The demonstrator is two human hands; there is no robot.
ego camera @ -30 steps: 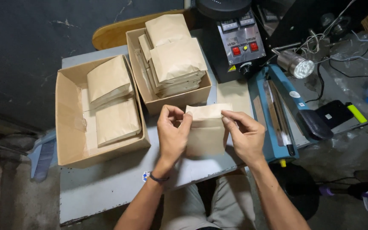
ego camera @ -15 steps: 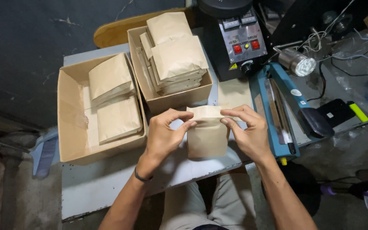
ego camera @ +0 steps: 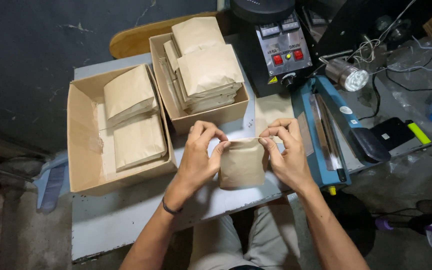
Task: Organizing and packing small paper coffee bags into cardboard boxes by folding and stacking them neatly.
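A brown paper pouch [ego camera: 242, 162] is held upright over the bench [ego camera: 126, 225], just in front of the person. The left hand [ego camera: 198, 160] and right hand [ego camera: 286, 155] each have a pinch grip closed on a top corner of the pouch, so that the mouth is drawn flat and taut between them. The step in hand appears to be the closing of the pouch top. More pouches lie in the left box [ego camera: 83, 150] and stand stacked in the rear box [ego camera: 211, 117]. A blue sealer [ego camera: 326, 135] lies just to the right; the next move would probably call for the flattened mouth to be kept straight and brought to its bar.
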